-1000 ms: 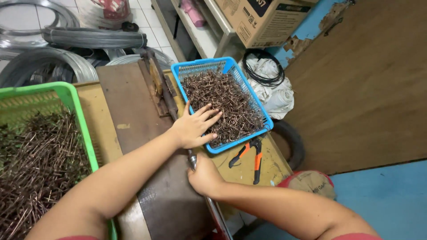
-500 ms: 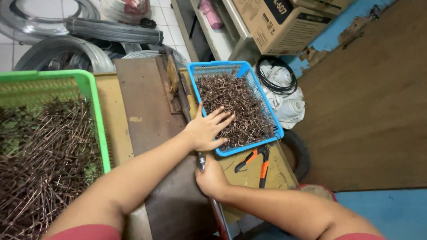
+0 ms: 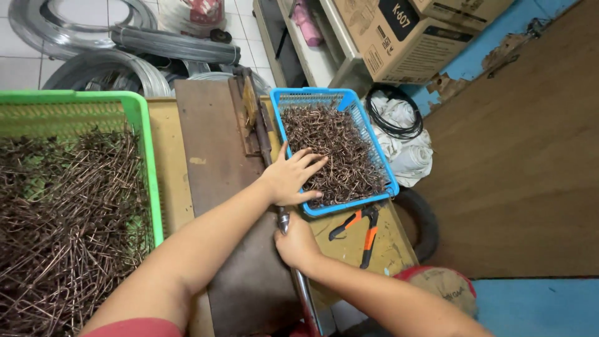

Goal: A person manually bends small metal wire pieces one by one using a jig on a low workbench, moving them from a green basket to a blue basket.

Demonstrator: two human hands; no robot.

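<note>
My left hand (image 3: 292, 175) reaches forward with the fingers spread and flat, palm down, resting released on the bent copper wire pieces (image 3: 334, 153) at the near left corner of the blue basket (image 3: 374, 148). It grasps nothing. My right hand (image 3: 297, 242) sits just behind it, fist clenched around the metal lever handle (image 3: 302, 287), which runs back toward me along the edge of the brown metal plate (image 3: 215, 143). The orange-handled pliers (image 3: 362, 228) lie just to the right of that fist, on the yellow bench (image 3: 167, 165). The green basket (image 3: 140, 125), full of straight wire rods, stands well to the left of both hands. Compared with half a second ago, my left hand has barely shifted on the wire pile and my right keeps its hold on the handle; mostly my view has moved.
</note>
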